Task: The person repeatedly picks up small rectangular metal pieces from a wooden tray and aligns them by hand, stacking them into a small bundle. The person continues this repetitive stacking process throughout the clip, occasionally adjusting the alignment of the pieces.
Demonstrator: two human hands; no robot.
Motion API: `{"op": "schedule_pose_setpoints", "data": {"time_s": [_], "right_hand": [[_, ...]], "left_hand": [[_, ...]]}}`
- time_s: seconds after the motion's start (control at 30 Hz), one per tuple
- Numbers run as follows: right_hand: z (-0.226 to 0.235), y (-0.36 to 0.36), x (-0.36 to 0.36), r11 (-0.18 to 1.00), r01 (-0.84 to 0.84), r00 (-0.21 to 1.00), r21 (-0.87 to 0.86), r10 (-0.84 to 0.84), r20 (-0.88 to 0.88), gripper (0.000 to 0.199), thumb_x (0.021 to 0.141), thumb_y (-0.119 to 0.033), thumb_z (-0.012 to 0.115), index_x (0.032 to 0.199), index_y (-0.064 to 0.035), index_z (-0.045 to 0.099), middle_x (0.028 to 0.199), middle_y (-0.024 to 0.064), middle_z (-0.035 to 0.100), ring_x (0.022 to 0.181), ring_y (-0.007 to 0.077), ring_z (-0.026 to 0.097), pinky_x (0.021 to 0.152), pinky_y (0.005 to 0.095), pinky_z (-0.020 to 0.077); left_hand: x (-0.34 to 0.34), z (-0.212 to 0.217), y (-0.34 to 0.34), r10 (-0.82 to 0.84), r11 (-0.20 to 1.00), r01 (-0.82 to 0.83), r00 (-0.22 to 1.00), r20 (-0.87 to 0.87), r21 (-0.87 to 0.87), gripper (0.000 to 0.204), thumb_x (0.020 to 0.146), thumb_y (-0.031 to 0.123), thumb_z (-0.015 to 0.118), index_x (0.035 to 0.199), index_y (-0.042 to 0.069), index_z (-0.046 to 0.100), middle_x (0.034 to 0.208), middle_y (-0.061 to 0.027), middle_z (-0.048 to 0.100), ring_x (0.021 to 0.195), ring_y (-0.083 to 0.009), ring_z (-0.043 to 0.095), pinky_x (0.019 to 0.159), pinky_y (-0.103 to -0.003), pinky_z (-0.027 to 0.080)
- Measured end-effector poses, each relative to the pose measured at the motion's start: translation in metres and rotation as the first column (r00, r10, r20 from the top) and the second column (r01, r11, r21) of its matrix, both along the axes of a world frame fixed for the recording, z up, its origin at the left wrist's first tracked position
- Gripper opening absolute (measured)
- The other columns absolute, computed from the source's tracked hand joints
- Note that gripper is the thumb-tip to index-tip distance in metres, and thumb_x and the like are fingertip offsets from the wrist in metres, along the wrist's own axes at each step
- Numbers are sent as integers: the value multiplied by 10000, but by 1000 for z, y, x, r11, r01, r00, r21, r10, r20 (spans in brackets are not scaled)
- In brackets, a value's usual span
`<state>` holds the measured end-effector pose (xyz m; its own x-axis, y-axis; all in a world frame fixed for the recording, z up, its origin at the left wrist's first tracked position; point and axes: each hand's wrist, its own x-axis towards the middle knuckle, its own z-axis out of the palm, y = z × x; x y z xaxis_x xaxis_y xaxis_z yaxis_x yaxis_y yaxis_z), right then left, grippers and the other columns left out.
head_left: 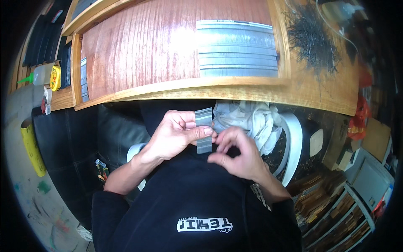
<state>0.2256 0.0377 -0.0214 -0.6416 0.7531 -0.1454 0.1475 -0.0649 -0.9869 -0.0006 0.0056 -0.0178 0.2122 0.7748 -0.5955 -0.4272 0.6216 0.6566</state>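
Observation:
A small flat grey piece with lengthwise bands of lighter and darker grey (204, 116) stands upright in front of my chest. My left hand (176, 134) is closed on it, the thumb across its face and the fingers behind. Just to its right is my right hand (239, 155), fingers bent and thumb held apart, with nothing visible between them. Some right fingertips come close to the piece's edge; whether they touch it I cannot tell. Beyond my hands, a shallow wooden tray (138, 54) holds a block of similar grey banded strips (237, 50) at its right end.
A heap of thin dark slivers (312, 40) lies on the wooden table (331, 90) right of the tray. A white cloth (247, 119) hangs below the table edge. At left are a yellow container (55, 78), a green-tipped bottle (41, 75) and a yellow tube (32, 147).

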Motion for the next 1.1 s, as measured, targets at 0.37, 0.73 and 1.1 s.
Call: {"op": "schedule_pose_setpoints", "data": {"time_s": [0.37, 0.73, 1.1], "right_hand": [[-16, -13, -16, 966, 65, 992, 251, -35, -122, 240, 785, 39, 860, 1010, 22, 778, 984, 163, 794, 879, 231, 789, 786, 296, 631], [-8, -8, -18, 990, -65, 993, 123, 75, -87, 196, 797, -43, 877, 970, -13, 789, 947, 128, 775, 866, 211, 766, 761, 290, 608], [4, 48, -29, 879, 108, 987, -464, -151, -58, 316, 973, -80, 747, 1245, 67, 681, 919, 53, 707, 784, 88, 662, 706, 224, 543]], "left_hand": [[2, 7, 30, 39, 999, -38, 991, 127, -13, 133, 964, 12, 726, 1093, -14, 748, 934, -118, 778, 806, -150, 741, 661, -255, 590], [-6, 7, 33, -58, 995, 69, 989, 139, -77, 197, 949, 42, 753, 1134, -22, 739, 971, -141, 782, 851, -188, 763, 697, -291, 630], [-7, 3, 29, -13, 998, 9, 997, 73, 56, 184, 962, 18, 718, 1139, -27, 745, 998, -154, 783, 894, -229, 779, 797, -312, 650]]}}
